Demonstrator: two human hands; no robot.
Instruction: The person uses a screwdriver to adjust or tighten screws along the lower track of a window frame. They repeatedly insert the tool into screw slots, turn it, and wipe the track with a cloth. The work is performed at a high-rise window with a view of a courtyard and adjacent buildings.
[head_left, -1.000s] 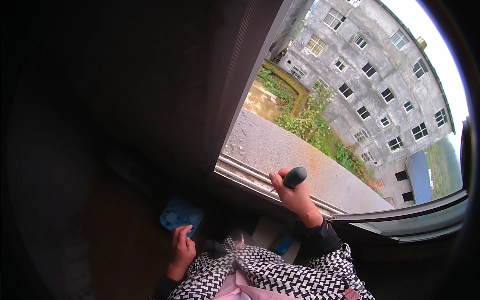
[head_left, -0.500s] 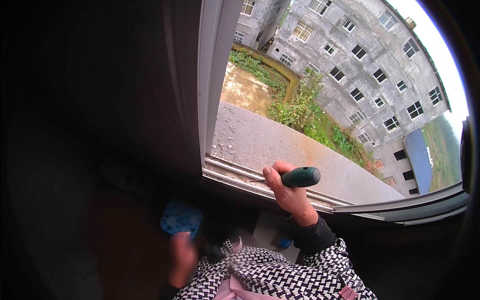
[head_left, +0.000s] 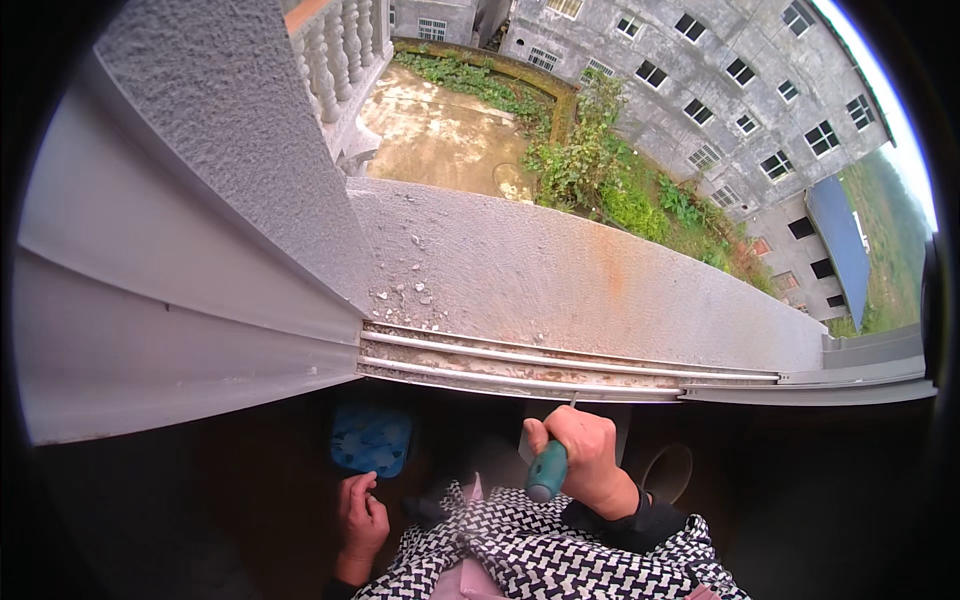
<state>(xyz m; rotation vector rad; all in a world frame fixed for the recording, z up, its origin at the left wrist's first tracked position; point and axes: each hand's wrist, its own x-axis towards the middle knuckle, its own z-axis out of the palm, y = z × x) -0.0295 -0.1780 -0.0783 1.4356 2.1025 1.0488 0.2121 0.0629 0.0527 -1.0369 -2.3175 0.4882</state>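
pointing away from the body, toward the window track (head_left: 530,371), the green-handled tool (head_left: 547,474) slants from its butt at lower left to a thin shaft at upper right, just below the track's near edge. the right hand (head_left: 585,455) wraps it, fingers curled tight. the left hand (head_left: 362,512), half-curled, is near a blue container (head_left: 371,442); whether it pinches anything, i cannot tell.

The right hand (head_left: 592,455) is closed in a firm grip, fingers (head_left: 570,425) curled in, thumb (head_left: 537,436) at its left side, the forearm slanting up and leftward. Well apart and lower, the left hand (head_left: 362,520) points upward, its fingers loosely bent.
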